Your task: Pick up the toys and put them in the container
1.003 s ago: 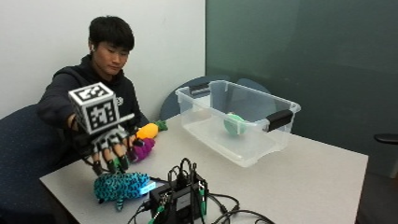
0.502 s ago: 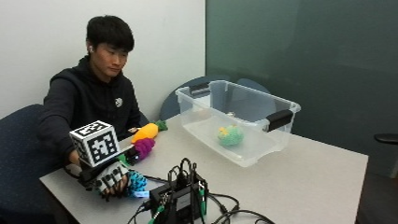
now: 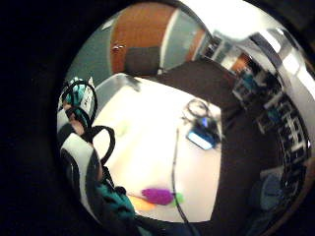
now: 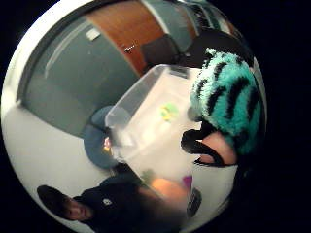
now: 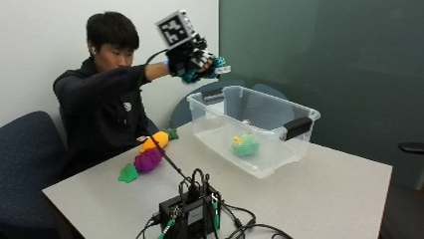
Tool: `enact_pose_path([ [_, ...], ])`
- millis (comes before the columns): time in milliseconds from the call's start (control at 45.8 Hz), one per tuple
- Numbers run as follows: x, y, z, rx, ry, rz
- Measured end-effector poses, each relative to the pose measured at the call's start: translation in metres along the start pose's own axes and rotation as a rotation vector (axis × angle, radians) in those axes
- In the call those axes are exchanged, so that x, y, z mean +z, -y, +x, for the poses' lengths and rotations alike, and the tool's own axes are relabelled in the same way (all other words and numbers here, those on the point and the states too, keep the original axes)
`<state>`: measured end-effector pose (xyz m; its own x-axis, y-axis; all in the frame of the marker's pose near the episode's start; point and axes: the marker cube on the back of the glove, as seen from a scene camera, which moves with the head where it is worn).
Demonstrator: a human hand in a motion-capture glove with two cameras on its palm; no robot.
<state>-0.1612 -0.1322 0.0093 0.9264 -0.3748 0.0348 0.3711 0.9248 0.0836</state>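
**Entry: teal striped plush toy, carried toward the container**

Gloved right hand (image 5: 191, 59): raised high, above and just behind the near rim of the clear plastic container (image 5: 218, 130), fingers curled around a teal plush toy with black stripes (image 4: 227, 103). The thumb-side palm view shows the toy bulging past the fingers with the open container beyond it, so the height seems chosen to clear the wall before the drop (a judgement, not an observation).

Container: on the table (image 5: 331, 194), open-topped, black handle (image 5: 297, 128) on its far-side end. Inside it, on the floor, one green plush toy (image 5: 244, 145).

Beside the container, toward the person: orange carrot-shaped toy (image 5: 154, 141) and purple grape-like toy (image 5: 147, 160), touching end to end, not yet collected.

In front of the container, at the table's near edge: black electronics box with cables (image 5: 190, 211).
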Motion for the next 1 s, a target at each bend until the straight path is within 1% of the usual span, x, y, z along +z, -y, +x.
enact_pose_path([
  [22, 0.007, 0.01, -0.012, -0.029, -0.038, -0.007],
  [44, 0.014, 0.021, -0.027, -0.023, -0.049, -0.015],
  [109, 0.041, 0.05, -0.082, 0.051, -0.012, -0.044],
  [218, 0.09, 0.067, -0.143, -0.002, -0.088, -0.12],
  [262, 0.101, 0.066, -0.152, -0.02, -0.075, -0.189],
  [349, 0.11, 0.059, -0.148, -0.003, -0.033, -0.373],
  [393, 0.105, 0.054, -0.144, 0.016, 0.042, -0.393],
  [436, 0.095, 0.046, -0.134, 0.037, 0.087, -0.37],
  [524, 0.062, 0.015, -0.087, 0.079, 0.143, -0.334],
  [611, 0.025, -0.028, -0.018, 0.144, 0.181, -0.324],
  [654, 0.014, -0.059, 0.0, 0.093, 0.149, -0.335],
  [698, 0.011, -0.094, 0.009, 0.035, 0.063, -0.352],
  [742, 0.011, -0.125, 0.025, 0.036, -0.02, -0.37],
  [785, 0.014, -0.149, 0.042, 0.089, -0.053, -0.387],
  [873, 0.031, -0.191, 0.073, 0.226, 0.035, -0.434],
  [938, 0.055, -0.218, 0.084, 0.238, 0.093, -0.459],
  [1003, 0.091, -0.245, 0.078, 0.24, 0.114, -0.476],
])
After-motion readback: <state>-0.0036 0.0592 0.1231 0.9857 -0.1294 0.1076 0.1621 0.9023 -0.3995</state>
